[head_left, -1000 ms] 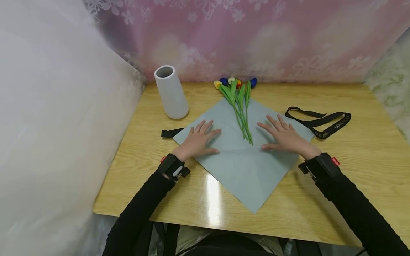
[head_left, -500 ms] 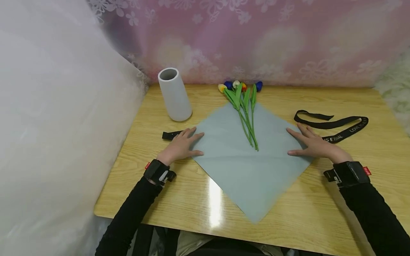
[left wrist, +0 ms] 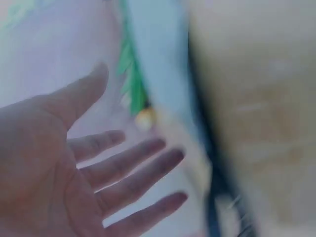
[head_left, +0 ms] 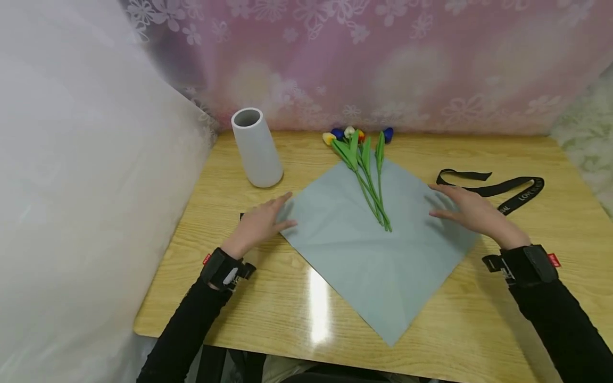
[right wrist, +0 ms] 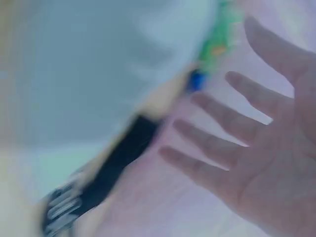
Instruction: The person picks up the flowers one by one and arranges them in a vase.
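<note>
A square sheet of grey-blue wrapping paper [head_left: 354, 266] lies cornerwise on the wooden table. Several artificial tulips [head_left: 371, 181] rest on its far half, green stems toward me, with yellow, blue, white and orange heads past the far corner. My left hand [head_left: 258, 223] is at the paper's left corner, fingers extended. At the right corner is my right hand [head_left: 471, 213], its thumb apart from the fingers. Both wrist views show spread fingers and a bare palm, neither hand holding anything. A black ribbon [head_left: 512, 186] with white lettering runs out from under the paper on the right.
A white vase [head_left: 257, 149] stands upright at the back left of the table [head_left: 191, 298]. Behind the table hangs a pink floral curtain [head_left: 383, 69]. White sheeting [head_left: 86, 186] borders the left side.
Both hands have moved outward from beside the stems to the paper's left and right corners. My left hand now covers most of the ribbon's left end. The paper and tulips sit slightly nearer in view.
</note>
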Demonstrator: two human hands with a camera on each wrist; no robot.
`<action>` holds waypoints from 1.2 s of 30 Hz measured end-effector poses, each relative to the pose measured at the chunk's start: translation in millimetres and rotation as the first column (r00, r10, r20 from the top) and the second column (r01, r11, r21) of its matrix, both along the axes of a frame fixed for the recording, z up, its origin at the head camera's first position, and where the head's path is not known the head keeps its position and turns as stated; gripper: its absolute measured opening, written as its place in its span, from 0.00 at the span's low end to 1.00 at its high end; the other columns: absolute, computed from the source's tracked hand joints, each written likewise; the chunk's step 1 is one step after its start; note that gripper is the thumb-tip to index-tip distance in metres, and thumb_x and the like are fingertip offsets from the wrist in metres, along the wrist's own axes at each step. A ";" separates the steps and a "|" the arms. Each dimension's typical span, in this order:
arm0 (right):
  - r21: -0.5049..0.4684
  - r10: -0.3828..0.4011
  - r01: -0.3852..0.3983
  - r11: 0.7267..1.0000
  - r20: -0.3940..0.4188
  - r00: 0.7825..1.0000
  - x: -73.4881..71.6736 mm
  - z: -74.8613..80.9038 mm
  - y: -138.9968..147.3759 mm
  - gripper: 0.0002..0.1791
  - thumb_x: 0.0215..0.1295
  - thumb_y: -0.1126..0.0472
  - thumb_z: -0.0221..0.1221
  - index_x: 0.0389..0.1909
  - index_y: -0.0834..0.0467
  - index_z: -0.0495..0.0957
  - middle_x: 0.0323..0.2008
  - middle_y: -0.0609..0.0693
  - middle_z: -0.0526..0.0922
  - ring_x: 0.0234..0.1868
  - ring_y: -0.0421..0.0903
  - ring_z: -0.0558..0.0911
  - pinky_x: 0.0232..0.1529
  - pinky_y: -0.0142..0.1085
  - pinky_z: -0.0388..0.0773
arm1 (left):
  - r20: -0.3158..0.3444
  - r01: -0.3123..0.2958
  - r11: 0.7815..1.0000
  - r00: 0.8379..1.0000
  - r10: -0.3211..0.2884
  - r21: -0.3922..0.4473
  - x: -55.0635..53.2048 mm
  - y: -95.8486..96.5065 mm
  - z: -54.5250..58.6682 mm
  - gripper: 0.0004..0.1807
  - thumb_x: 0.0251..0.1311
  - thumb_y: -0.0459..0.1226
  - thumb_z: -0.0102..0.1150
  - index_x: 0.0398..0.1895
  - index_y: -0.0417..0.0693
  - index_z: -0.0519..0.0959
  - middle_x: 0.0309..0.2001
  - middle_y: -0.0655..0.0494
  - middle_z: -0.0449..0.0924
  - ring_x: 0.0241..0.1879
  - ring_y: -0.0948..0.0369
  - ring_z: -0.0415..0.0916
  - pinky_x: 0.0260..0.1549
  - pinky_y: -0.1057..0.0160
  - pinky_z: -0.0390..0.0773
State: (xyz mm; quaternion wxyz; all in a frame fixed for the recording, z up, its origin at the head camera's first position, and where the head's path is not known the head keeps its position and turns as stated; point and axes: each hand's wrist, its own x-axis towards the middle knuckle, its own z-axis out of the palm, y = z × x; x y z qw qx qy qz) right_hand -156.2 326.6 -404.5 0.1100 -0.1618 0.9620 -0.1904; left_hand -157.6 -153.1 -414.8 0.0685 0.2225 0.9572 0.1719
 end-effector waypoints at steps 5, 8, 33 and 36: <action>-0.141 0.081 -0.097 0.985 -0.111 0.990 -25.6 41.9 -85.2 0.39 0.72 0.50 0.62 0.79 0.54 0.58 0.75 0.64 0.61 0.73 0.66 0.63 0.68 0.61 0.64 | -0.125 -0.248 0.957 0.956 0.267 0.150 -20.1 -34.1 44.7 0.21 0.72 0.50 0.58 0.52 0.41 0.82 0.43 0.44 0.87 0.37 0.50 0.85 0.30 0.53 0.80; -0.229 0.165 -0.184 0.956 -0.100 0.981 -54.9 53.7 -152.5 0.46 0.71 0.47 0.62 0.82 0.47 0.48 0.79 0.58 0.54 0.76 0.62 0.58 0.71 0.60 0.61 | -0.136 -0.353 0.875 0.900 0.414 0.330 -39.9 -46.7 64.4 0.23 0.70 0.50 0.61 0.52 0.38 0.79 0.46 0.43 0.84 0.41 0.48 0.83 0.36 0.52 0.80; -0.611 0.159 -0.133 0.780 -0.012 0.987 -152.9 21.9 -306.7 0.57 0.63 0.55 0.71 0.80 0.51 0.40 0.74 0.58 0.58 0.69 0.58 0.67 0.68 0.57 0.69 | 0.058 -0.239 0.686 0.959 0.276 0.687 -126.6 -29.8 38.3 0.46 0.52 0.58 0.74 0.74 0.65 0.64 0.68 0.54 0.72 0.63 0.52 0.75 0.58 0.50 0.78; -0.606 0.127 -0.124 0.786 -0.038 0.991 -152.3 18.0 -295.1 0.57 0.61 0.53 0.72 0.80 0.50 0.41 0.73 0.58 0.61 0.68 0.58 0.69 0.67 0.58 0.70 | 0.048 -0.214 0.698 0.967 0.249 0.683 -128.8 -20.3 37.6 0.47 0.53 0.58 0.74 0.75 0.67 0.63 0.68 0.52 0.72 0.63 0.52 0.75 0.58 0.50 0.79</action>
